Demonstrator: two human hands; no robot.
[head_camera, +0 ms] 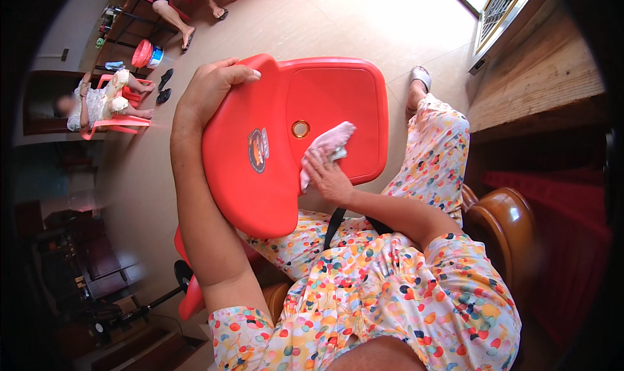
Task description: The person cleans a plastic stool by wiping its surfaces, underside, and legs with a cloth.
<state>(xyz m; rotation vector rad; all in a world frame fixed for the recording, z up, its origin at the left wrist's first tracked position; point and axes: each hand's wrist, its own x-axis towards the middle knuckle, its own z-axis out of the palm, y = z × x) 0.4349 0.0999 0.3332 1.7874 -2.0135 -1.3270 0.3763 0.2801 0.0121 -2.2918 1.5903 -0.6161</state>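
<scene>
A red plastic chair point(336, 98) lies tilted across the lap, its curved backrest point(234, 176) towards the left and its flat panel towards the right. My left hand point(212, 85) grips the far edge of the backrest, thumb over the top. With my right hand point(331, 178) I press a pink cloth point(331, 137) against the panel, near where it meets the backrest. A gold-rimmed round hole point(300, 129) shows just beyond the cloth. On the backrest is a round cartoon sticker point(257, 150). The chair's underside is hidden.
A person point(100, 100) sits in a pink plastic chair at the left; another person's legs point(170, 17) show at the top. Beside a rack stands a red bucket point(142, 54), with dark slippers point(165, 87) on the floor. A wooden bench edge point(541, 73) is at the right.
</scene>
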